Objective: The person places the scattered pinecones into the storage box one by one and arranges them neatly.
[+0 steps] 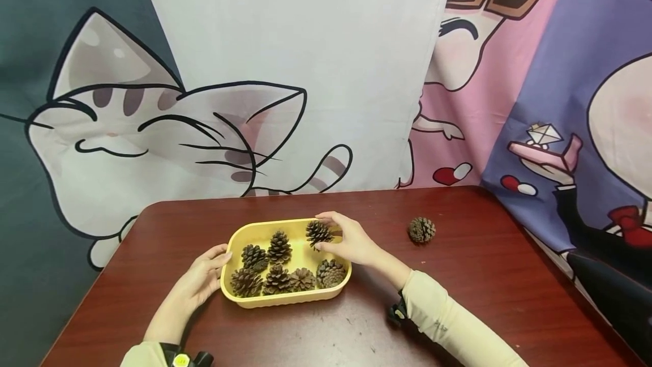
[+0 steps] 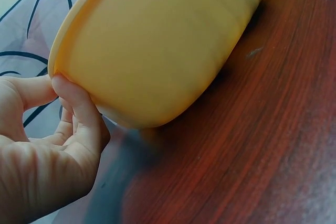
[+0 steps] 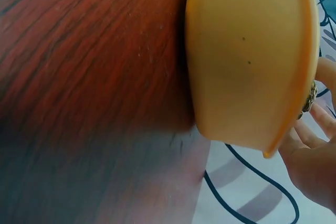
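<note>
A yellow plastic basket (image 1: 285,301) stands on the table with several brown pine cones in it. My left hand (image 1: 204,276) pinches the basket's left rim between thumb and fingers, which the left wrist view shows close up at the hand (image 2: 63,145). Over the back right corner, my right hand (image 1: 351,239) grips one pine cone (image 1: 318,232) between thumb and fingers. In the right wrist view the basket's wall (image 3: 247,61) hides most of that cone, and only a sliver shows beside the right hand (image 3: 315,166). Another pine cone (image 1: 279,247) stands upright near the basket's middle.
One loose pine cone (image 1: 421,230) lies on the reddish-brown table (image 1: 397,214), right of the basket. Behind the table hangs a cloth (image 1: 326,72) with a cartoon cat and other figures. Both forearms reach in from the front.
</note>
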`<state>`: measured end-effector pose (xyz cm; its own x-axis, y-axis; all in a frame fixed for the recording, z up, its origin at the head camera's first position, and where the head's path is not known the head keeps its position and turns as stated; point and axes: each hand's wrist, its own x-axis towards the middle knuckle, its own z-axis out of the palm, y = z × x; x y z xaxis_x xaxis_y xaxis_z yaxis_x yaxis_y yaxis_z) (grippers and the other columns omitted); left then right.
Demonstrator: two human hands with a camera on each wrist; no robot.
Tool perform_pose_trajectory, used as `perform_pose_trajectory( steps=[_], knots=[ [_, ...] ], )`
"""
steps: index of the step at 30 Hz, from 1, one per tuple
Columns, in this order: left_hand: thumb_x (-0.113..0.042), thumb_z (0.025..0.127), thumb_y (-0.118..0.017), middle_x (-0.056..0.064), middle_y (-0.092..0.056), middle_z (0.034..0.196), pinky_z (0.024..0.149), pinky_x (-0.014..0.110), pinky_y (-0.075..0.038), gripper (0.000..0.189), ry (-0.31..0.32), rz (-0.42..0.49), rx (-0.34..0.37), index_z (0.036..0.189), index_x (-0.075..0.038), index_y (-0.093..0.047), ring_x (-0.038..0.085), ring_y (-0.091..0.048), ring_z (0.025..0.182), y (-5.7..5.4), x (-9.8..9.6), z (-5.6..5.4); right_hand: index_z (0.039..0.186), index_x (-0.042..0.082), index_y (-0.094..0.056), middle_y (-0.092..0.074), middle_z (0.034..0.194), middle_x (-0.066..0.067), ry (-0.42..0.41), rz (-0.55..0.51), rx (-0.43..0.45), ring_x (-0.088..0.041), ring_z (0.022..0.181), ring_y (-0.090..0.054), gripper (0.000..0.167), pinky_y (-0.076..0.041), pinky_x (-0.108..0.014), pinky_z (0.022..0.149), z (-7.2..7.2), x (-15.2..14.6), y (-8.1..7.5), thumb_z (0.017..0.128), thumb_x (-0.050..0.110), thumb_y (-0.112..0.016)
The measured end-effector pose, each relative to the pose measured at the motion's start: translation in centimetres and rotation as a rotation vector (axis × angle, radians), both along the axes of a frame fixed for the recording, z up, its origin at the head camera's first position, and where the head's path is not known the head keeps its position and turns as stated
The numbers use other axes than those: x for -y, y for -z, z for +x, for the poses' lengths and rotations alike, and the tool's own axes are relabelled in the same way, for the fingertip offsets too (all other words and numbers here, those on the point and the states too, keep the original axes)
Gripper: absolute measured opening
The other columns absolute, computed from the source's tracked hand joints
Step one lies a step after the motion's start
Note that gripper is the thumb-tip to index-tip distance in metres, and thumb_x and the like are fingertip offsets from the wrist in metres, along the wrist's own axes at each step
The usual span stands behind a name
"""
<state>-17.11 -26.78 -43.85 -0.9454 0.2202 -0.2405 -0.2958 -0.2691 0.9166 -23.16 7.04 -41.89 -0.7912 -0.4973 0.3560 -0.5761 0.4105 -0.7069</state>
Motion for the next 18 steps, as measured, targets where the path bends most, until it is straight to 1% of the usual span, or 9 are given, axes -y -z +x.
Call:
perform_pose_trajectory(
  steps=[3, 7, 12, 15, 18],
  knots=[
    [-0.011, 0.097, -0.049, -0.002, -0.057, 0.093, 0.07, 0.029, -0.053, 0.01, -0.011, 0.002, 0.008, 0.104, -0.016, -0.046, 0.011, -0.062, 0.086, -0.1, 0.0, 0.0, 0.126, 0.01, -0.053, -0.06, 0.121, -0.004, -0.019, 0.03, 0.015, -0.019, 0.109, -0.057, 0.056, -0.046, -0.036, 0.094, -0.1, 0.6, 0.0, 0.077, 0.02, -0.077],
    [-0.01, 0.097, -0.048, -0.002, -0.057, 0.093, 0.07, 0.028, -0.053, 0.009, -0.011, 0.008, 0.003, 0.103, -0.016, -0.046, 0.012, -0.063, 0.085, 0.0, 0.0, 0.1, 0.122, 0.012, -0.056, -0.06, 0.118, -0.001, -0.019, 0.15, -0.001, -0.017, 0.108, -0.056, 0.051, -0.045, -0.034, 0.093, -0.3, 1.4, 0.0, 0.077, 0.025, -0.076],
    [-0.011, 0.097, -0.049, -0.002, -0.057, 0.093, 0.069, 0.028, -0.054, 0.01, -0.008, 0.003, -0.003, 0.104, -0.016, -0.046, 0.012, -0.062, 0.085, 0.0, 0.0, 0.0, 0.118, 0.012, -0.058, -0.061, 0.115, -0.001, 0.008, 0.3, -0.072, -0.017, 0.108, -0.056, 0.048, -0.044, -0.034, 0.094, -0.4, 2.4, 0.0, 0.077, 0.03, -0.074],
    [-0.011, 0.097, -0.049, -0.002, -0.057, 0.094, 0.069, 0.029, -0.054, 0.01, -0.01, -0.001, -0.005, 0.105, -0.016, -0.045, 0.012, -0.062, 0.086, 0.1, -0.1, 0.0, 0.116, 0.011, -0.059, -0.062, 0.114, -0.001, 0.015, 0.362, -0.108, -0.017, 0.107, -0.056, 0.046, -0.043, -0.033, 0.095, -0.5, 3.0, 0.1, 0.077, 0.029, -0.074],
    [-0.011, 0.097, -0.048, -0.002, -0.057, 0.094, 0.069, 0.029, -0.054, 0.009, -0.009, -0.001, 0.004, 0.104, -0.016, -0.045, 0.012, -0.062, 0.087, 0.2, 0.0, 0.0, 0.115, 0.01, -0.058, -0.063, 0.112, -0.002, 0.011, 0.399, -0.116, -0.017, 0.105, -0.057, 0.044, -0.044, -0.032, 0.094, -0.5, 3.5, 0.2, 0.078, 0.029, -0.074]
  ],
)
